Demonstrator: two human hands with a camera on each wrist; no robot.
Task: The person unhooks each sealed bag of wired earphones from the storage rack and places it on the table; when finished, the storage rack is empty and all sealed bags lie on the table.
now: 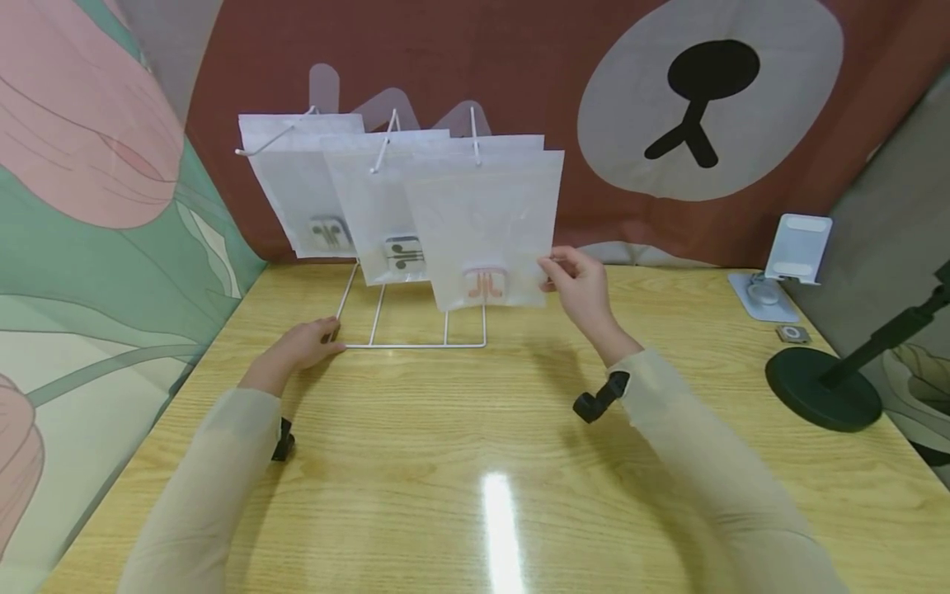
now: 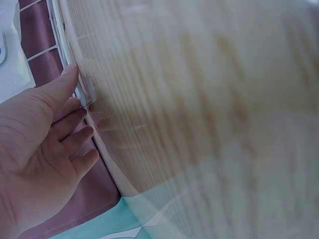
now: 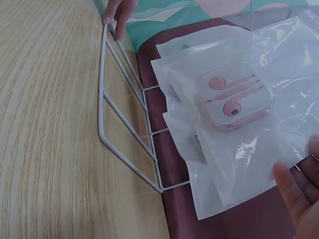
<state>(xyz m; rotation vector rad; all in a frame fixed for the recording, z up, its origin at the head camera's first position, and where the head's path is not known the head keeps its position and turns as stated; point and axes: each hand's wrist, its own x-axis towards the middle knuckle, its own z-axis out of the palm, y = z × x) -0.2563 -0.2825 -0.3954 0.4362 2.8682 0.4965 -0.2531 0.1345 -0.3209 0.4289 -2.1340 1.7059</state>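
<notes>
A white wire display rack (image 1: 416,346) stands on the table, with clear plastic bags hanging from its hooks. The front right bag (image 1: 482,214) holds pink earphones (image 1: 486,285) in a clear case, seen closely as pink earphones (image 3: 234,94) in the right wrist view. My right hand (image 1: 582,289) pinches that bag's right edge near the bottom, thumb in front. My left hand (image 1: 300,346) grips the front left corner of the rack's base; in the left wrist view the left hand (image 2: 45,144) has its thumb on the wire and its other fingers curled.
Left of it hang a middle bag (image 1: 378,198) and a left bag (image 1: 297,181), both with dark earphones. At the right are a white phone stand (image 1: 797,247), a small square object (image 1: 792,333) and a black round-based stand (image 1: 824,388). A printed cloth (image 1: 519,66) hangs behind.
</notes>
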